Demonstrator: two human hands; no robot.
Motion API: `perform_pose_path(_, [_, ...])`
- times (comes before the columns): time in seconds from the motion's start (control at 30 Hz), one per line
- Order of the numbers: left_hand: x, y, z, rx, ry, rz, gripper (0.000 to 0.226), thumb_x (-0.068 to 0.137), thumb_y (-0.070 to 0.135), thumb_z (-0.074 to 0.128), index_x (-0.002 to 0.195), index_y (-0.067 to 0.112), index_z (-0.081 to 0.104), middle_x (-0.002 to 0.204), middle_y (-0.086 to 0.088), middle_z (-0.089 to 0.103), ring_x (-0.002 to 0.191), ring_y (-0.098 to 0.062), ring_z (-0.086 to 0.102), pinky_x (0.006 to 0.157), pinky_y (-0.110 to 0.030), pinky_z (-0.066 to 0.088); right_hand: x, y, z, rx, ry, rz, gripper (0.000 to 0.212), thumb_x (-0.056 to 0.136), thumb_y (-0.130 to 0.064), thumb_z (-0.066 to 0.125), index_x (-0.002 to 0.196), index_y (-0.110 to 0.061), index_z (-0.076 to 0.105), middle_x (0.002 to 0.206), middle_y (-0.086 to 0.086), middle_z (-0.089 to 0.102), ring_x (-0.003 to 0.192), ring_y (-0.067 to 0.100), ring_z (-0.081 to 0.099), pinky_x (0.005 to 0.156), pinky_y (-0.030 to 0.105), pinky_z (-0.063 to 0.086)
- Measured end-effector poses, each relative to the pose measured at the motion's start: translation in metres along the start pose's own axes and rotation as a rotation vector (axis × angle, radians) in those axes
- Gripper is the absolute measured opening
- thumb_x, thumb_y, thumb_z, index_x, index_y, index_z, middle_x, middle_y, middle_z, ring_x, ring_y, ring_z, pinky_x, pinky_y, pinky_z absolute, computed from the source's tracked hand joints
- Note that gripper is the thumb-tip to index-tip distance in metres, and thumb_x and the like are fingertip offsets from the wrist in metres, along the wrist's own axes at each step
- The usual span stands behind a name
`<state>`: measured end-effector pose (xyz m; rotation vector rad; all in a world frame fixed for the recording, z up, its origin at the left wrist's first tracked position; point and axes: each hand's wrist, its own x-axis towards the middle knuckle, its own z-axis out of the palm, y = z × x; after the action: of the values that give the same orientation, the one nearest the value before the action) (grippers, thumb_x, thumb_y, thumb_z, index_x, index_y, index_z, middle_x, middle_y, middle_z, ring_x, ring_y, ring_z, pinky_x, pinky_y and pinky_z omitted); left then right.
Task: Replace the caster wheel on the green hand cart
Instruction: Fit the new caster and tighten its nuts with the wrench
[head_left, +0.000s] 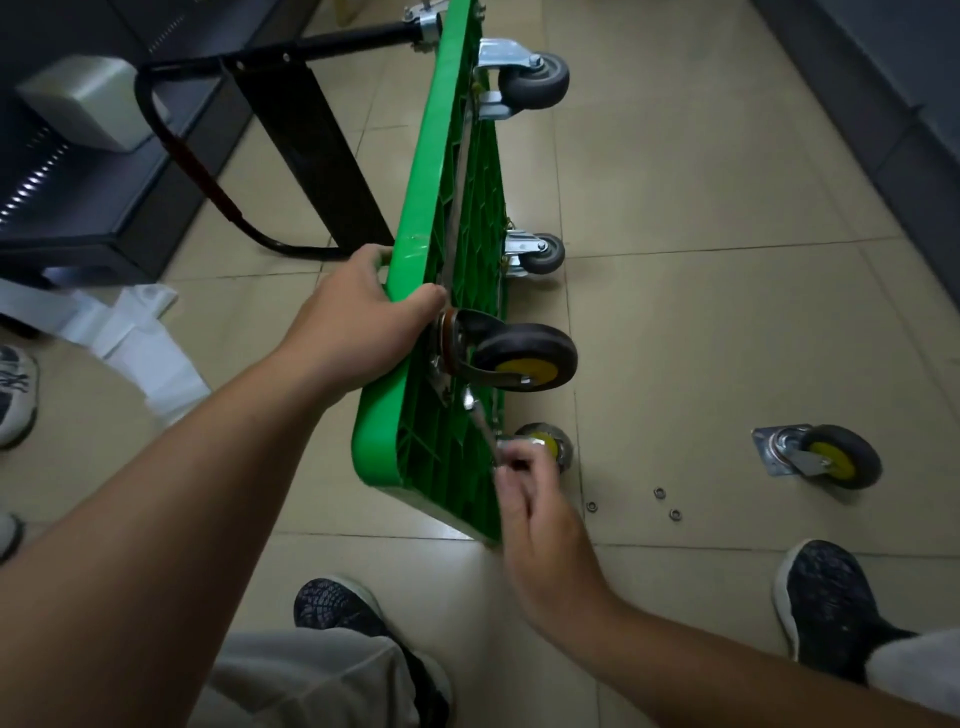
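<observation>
Beige tiled floor (701, 208) seen throughout. Dark metal shelving (104, 218) set at left — pale grey box (88, 98) rested on it. White crumpled sheeting (140, 338) spread on floor beside shelving. Grey-white sneaker (15, 395) cut off at left edge. Dark cabinet (893, 114) ranged along right.

Left arm extended, left hand (358, 312) gripping green cart (436, 156) edge; right hand (535, 509) blurred, fingers curled pinching metal tool (480, 421).

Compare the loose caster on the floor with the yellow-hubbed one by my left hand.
The loose caster lies on the tiles, apart from the green cart; the mounted caster sits on its underside. The loose caster's fork is bright silver; the mounted caster's looks dark. Both have yellow hubs.
</observation>
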<state>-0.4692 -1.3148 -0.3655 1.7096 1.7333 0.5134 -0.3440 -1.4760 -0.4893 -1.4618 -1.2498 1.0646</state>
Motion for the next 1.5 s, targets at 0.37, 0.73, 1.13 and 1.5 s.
perform_pose_path(0.37, [0.007,-0.01,-0.001,0.033,-0.01,0.03,0.052,0.091,0.052,0.067,0.136,0.032,0.051,0.104,0.012,0.069,0.08,-0.007,0.073,0.079,-0.044,0.062,0.061,0.049,0.005,-0.215,-0.004,-0.566,0.069,0.103,0.001,0.041,0.159,-0.034,0.018,0.089,0.01,0.052,0.074,0.028,0.051,0.075,0.038,0.05])
perform_pose_path(0.73, [0.007,-0.005,0.003,0.076,0.021,0.005,0.058,0.078,0.059,0.058,0.13,0.034,0.054,0.102,0.01,0.069,0.086,-0.014,0.071,0.083,-0.048,0.06,0.068,0.065,0.021,-0.099,-0.15,-0.579,0.059,0.108,-0.01,0.035,0.16,-0.029,0.015,0.103,0.017,0.055,0.081,0.037,0.058,0.075,0.046,0.052])
perform_pose_path(1.13, [0.005,-0.004,0.003,0.085,0.037,0.011,0.063,0.075,0.062,0.056,0.131,0.033,0.055,0.101,0.01,0.069,0.088,-0.015,0.071,0.086,-0.048,0.059,0.083,0.049,0.005,-0.222,-0.221,-0.561,0.065,0.106,-0.01,0.04,0.158,-0.036,0.011,0.095,0.02,0.056,0.082,0.038,0.057,0.077,0.051,0.052])
perform_pose_path(1.5, [0.007,-0.012,0.004,0.085,0.077,0.042,0.053,0.088,0.057,0.062,0.133,0.03,0.057,0.101,0.013,0.068,0.087,-0.008,0.068,0.074,-0.035,0.054,0.097,0.047,-0.013,-0.404,-0.341,-0.663,0.078,0.101,-0.004,0.046,0.158,-0.031,0.0,0.086,0.014,0.055,0.069,0.031,0.053,0.064,0.049,0.053])
